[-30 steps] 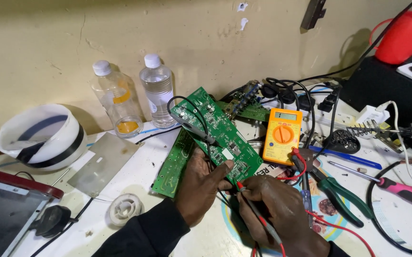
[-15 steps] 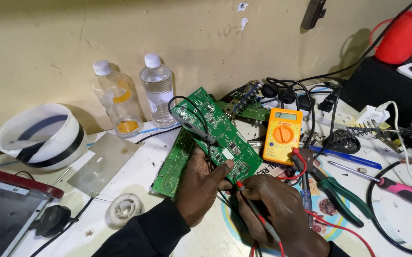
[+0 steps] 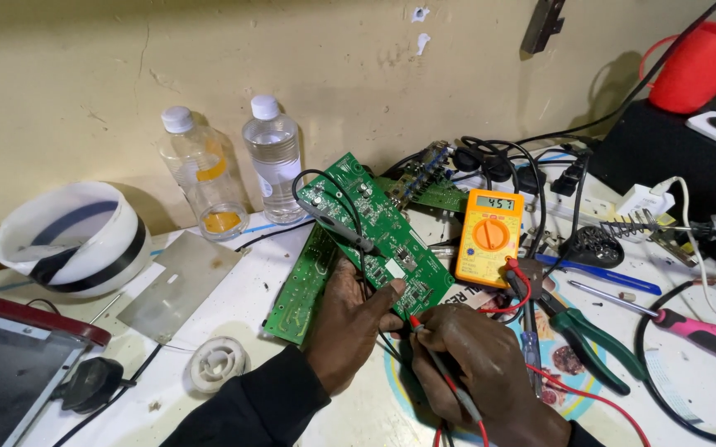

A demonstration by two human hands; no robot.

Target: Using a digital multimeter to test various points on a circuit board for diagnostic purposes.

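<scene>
Green circuit board [image 3: 378, 240] propped at a tilt above the counter [image 3: 234, 306], lower edge pinched by the left hand [image 3: 349, 319], thumb on the component face and fingers curled behind; likely light, stiff and thin, yet fragile on top, so best gripped by the bare edges, never the soldered parts. Right hand [image 3: 478, 368] closed around a red probe [image 3: 432, 352], tip touching the board's lower corner, black probe [image 3: 337, 225] lying across the face. Just beside, an orange multimeter [image 3: 488, 238], green-handled pliers [image 3: 589, 331], two clear bottles [image 3: 273, 170] by the wall
</scene>
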